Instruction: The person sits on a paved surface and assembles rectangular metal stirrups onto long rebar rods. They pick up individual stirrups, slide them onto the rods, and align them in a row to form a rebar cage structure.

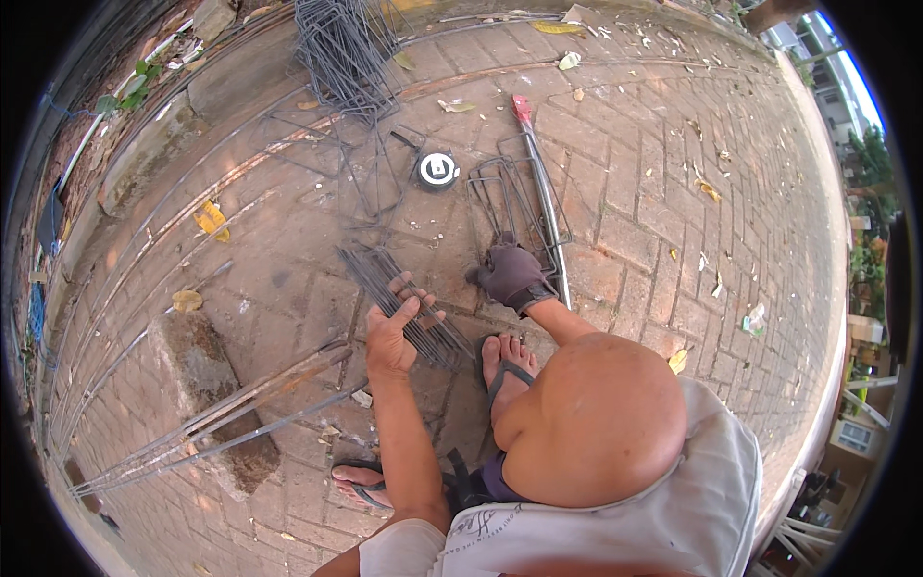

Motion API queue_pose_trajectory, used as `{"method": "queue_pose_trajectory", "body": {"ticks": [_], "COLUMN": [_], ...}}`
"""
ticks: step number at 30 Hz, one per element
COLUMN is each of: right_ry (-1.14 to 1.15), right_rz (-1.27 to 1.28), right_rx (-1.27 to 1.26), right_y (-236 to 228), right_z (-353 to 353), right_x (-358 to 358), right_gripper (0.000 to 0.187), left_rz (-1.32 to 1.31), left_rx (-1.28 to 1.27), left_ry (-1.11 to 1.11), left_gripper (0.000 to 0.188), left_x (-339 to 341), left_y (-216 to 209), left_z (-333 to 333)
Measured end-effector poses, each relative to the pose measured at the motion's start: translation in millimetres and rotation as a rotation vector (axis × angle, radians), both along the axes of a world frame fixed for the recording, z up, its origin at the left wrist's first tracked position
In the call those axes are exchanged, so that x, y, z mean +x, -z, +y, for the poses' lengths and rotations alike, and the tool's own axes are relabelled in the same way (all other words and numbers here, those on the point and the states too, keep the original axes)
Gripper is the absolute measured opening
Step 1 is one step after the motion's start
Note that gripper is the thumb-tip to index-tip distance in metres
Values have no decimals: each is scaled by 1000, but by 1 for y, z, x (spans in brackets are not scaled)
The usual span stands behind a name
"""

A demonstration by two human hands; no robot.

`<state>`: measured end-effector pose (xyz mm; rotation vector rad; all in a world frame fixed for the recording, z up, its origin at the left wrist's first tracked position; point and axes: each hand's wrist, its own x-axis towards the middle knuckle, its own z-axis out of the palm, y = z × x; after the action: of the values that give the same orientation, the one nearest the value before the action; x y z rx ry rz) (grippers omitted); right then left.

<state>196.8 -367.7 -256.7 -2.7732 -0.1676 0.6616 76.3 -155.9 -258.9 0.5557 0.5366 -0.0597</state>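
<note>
Paving [625, 192] underneath; bent frames [498, 195] at the gloved right hand [512, 274] — curled, though I can't tell on what; wires [430, 338] bunched in the bare left hand [390, 335], closed round their middle — best kept flush, ends untangled

Herringbone brick paving [663, 144] covers the ground, scattered with dry leaves [709, 190]. A concrete curb [154, 162] runs along the left, near patches of sunlight. Toward the right rim, green trees [870, 159] stand near what seems a pale building [842, 104].
</note>
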Motion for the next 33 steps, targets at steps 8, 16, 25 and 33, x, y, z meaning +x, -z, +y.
{"method": "queue_pose_trajectory", "body": {"ticks": [8,16,25,33], "right_ry": [641,807,-144,-677], "right_rz": [379,705,-504,-323], "right_rx": [1181,1551,255,-147], "right_y": [-16,-16,-12,3], "right_z": [-26,17,1,13], "right_x": [0,-32,1,74], "right_gripper": [26,26,37,30], "left_rz": [44,55,64,72], "left_rx": [-9,-6,-22,9], "left_ry": [-17,-5,-35,-42], "left_gripper": [42,39,40,42], "left_x": [-3,-3,-8,-10], "left_y": [5,3,5,5], "left_z": [5,6,10,10]}}
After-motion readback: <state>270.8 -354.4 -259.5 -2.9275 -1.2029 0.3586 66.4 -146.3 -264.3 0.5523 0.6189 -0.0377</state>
